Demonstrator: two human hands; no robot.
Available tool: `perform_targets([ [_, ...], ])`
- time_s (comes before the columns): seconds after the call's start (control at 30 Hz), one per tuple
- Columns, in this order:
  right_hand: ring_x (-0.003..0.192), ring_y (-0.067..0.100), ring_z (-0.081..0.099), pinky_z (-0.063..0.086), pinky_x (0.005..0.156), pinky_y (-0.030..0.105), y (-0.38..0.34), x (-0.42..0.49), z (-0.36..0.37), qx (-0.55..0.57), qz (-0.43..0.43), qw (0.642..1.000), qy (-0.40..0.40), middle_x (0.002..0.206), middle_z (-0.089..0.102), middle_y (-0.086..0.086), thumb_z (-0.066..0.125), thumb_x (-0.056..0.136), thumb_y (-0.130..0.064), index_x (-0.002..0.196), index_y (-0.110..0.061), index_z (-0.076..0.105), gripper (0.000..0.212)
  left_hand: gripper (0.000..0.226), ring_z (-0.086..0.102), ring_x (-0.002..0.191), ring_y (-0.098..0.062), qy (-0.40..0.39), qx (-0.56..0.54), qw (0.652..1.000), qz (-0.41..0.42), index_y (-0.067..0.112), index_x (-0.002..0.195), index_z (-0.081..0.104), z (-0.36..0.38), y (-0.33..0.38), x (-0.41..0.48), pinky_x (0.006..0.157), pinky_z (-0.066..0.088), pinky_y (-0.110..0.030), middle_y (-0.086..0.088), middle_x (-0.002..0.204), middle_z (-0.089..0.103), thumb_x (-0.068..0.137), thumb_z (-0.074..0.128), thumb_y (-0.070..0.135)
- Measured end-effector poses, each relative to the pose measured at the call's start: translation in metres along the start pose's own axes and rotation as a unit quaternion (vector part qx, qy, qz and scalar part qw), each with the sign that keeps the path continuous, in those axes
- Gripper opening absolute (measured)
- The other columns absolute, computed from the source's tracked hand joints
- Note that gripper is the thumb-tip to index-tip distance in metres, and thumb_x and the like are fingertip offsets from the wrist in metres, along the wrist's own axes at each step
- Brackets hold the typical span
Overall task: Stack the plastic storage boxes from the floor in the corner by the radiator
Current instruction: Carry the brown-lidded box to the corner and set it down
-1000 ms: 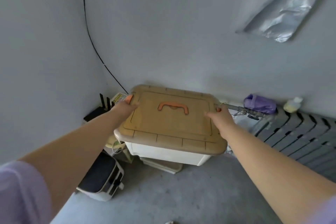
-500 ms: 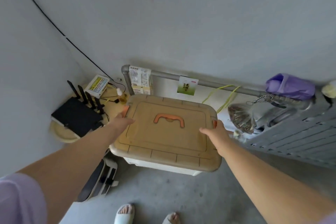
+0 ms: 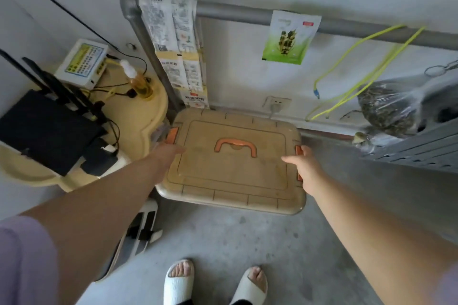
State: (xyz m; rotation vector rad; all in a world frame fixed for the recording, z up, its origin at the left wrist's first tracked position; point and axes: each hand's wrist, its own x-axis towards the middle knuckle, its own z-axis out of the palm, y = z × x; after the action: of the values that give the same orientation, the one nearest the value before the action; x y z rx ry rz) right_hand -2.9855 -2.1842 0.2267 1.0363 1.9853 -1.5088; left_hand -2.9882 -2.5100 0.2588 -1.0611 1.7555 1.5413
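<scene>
A storage box with a tan lid (image 3: 233,176) and an orange handle (image 3: 235,146) sits low in the corner, close to the wall under the grey pipe. The lid hides its body and whatever it rests on. My left hand (image 3: 169,151) lies on the lid's left edge beside an orange latch (image 3: 171,135), thumb on top. At the right edge my right hand (image 3: 303,164) grips by the other latch, thumb on the lid and fingers over the rim.
The grey radiator (image 3: 421,146) stands right of the box, with a plastic bag of seeds (image 3: 386,109) hanging by it. To the left, a cream stool (image 3: 151,111) carries a black router (image 3: 44,131), a white device (image 3: 81,64) and a bottle (image 3: 138,82). A white appliance (image 3: 141,228) lies near my slippers (image 3: 178,282).
The box has gone down and toward the wall with both hands on its lid edges. My view has tipped downward, so my feet now show.
</scene>
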Motion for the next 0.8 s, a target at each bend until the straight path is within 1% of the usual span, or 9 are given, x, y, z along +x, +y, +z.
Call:
perform_targets([
  [0.1, 0.129, 0.027, 0.046, 0.035, 0.108, 0.040, 0.006, 0.030, 0.015, 0.013, 0.000, 1.000, -0.006, 0.148, 0.042, 0.007, 0.072, 0.079, -0.015, 0.152, -0.024, 0.023, 0.088, 0.052, 0.053, 0.117, -0.034, 0.026, -0.006, 0.999, -0.017, 0.013, 0.136, 0.044, 0.004, -0.005, 0.026, 0.103, 0.041, -0.048, -0.014, 0.130, 0.056, 0.088, 0.062, 0.020],
  [0.17, 0.133, 0.026, 0.042, 0.032, 0.105, 0.035, 0.009, 0.047, 0.023, 0.018, 0.002, 1.000, -0.003, 0.150, 0.039, 0.004, 0.071, 0.079, -0.014, 0.152, -0.024, 0.024, 0.088, 0.053, 0.053, 0.117, -0.034, 0.022, -0.014, 0.999, -0.031, 0.009, 0.136, 0.044, 0.008, -0.009, 0.043, 0.104, 0.041, -0.047, -0.015, 0.130, 0.056, 0.088, 0.062, 0.023],
  [0.3, 0.129, 0.030, 0.049, 0.037, 0.107, 0.042, 0.010, 0.069, 0.034, 0.020, -0.007, 1.000, -0.011, 0.145, 0.047, 0.010, 0.071, 0.078, -0.011, 0.148, -0.017, 0.033, 0.080, 0.054, 0.050, 0.122, -0.034, 0.026, -0.015, 0.999, -0.024, 0.011, 0.137, 0.043, 0.012, -0.004, 0.066, 0.107, 0.037, -0.048, -0.013, 0.133, 0.053, 0.088, 0.061, 0.025],
  [0.47, 0.126, 0.030, 0.051, 0.037, 0.110, 0.047, 0.015, 0.084, 0.045, 0.035, -0.040, 0.999, 0.002, 0.140, 0.052, 0.012, 0.069, 0.078, -0.007, 0.143, -0.014, 0.041, 0.070, 0.004, 0.060, 0.086, -0.028, 0.022, -0.037, 0.999, -0.014, 0.021, 0.091, 0.057, 0.016, -0.002, 0.083, 0.074, 0.048, -0.041, -0.007, 0.099, 0.064, 0.089, 0.059, 0.024],
  [0.5, 0.124, 0.030, 0.053, 0.038, 0.109, 0.048, 0.016, 0.085, 0.046, 0.038, -0.044, 0.998, 0.004, 0.137, 0.055, 0.012, 0.068, 0.079, -0.007, 0.140, -0.014, 0.043, 0.067, 0.004, 0.060, 0.089, -0.028, 0.019, -0.041, 0.999, -0.010, 0.021, 0.092, 0.058, 0.016, -0.003, 0.085, 0.077, 0.048, -0.042, -0.008, 0.104, 0.064, 0.089, 0.059, 0.024],
  [0.57, 0.119, 0.031, 0.056, 0.040, 0.107, 0.049, 0.018, 0.086, 0.048, 0.046, -0.051, 0.998, 0.008, 0.131, 0.059, 0.013, 0.066, 0.079, -0.005, 0.133, -0.015, 0.048, 0.058, 0.032, 0.056, 0.110, -0.031, 0.017, -0.046, 0.999, -0.005, 0.017, 0.119, 0.055, 0.016, -0.006, 0.090, 0.097, 0.044, -0.048, -0.010, 0.123, 0.059, 0.089, 0.059, 0.026],
  [0.63, 0.118, 0.032, 0.057, 0.041, 0.106, 0.049, 0.022, 0.087, 0.050, 0.050, -0.058, 0.997, 0.010, 0.131, 0.059, 0.014, 0.063, 0.080, -0.003, 0.123, -0.019, 0.050, 0.049, 0.059, 0.041, 0.130, -0.033, 0.026, -0.041, 0.998, -0.026, 0.017, 0.143, 0.036, 0.016, -0.010, 0.095, 0.110, 0.031, -0.051, -0.010, 0.143, 0.045, 0.089, 0.057, 0.033],
  [0.7, 0.119, 0.031, 0.055, 0.043, 0.103, 0.043, 0.029, 0.086, 0.052, 0.037, -0.067, 0.997, 0.019, 0.136, 0.054, 0.015, 0.062, 0.080, -0.001, 0.120, -0.027, 0.042, 0.052, 0.061, 0.034, 0.136, -0.034, 0.029, -0.052, 0.997, -0.047, 0.018, 0.148, 0.027, 0.017, -0.016, 0.098, 0.113, 0.025, -0.052, -0.012, 0.149, 0.037, 0.094, 0.049, 0.036],
  [0.8, 0.114, 0.028, 0.055, 0.043, 0.094, 0.037, 0.040, 0.081, 0.055, 0.016, -0.074, 0.996, 0.037, 0.136, 0.053, 0.016, 0.058, 0.079, 0.005, 0.138, -0.015, 0.039, 0.065, 0.064, 0.033, 0.136, -0.033, 0.051, -0.020, 0.998, -0.029, 0.014, 0.148, 0.026, 0.019, -0.026, 0.101, 0.114, 0.025, -0.047, -0.011, 0.150, 0.035, 0.093, 0.052, 0.033],
])
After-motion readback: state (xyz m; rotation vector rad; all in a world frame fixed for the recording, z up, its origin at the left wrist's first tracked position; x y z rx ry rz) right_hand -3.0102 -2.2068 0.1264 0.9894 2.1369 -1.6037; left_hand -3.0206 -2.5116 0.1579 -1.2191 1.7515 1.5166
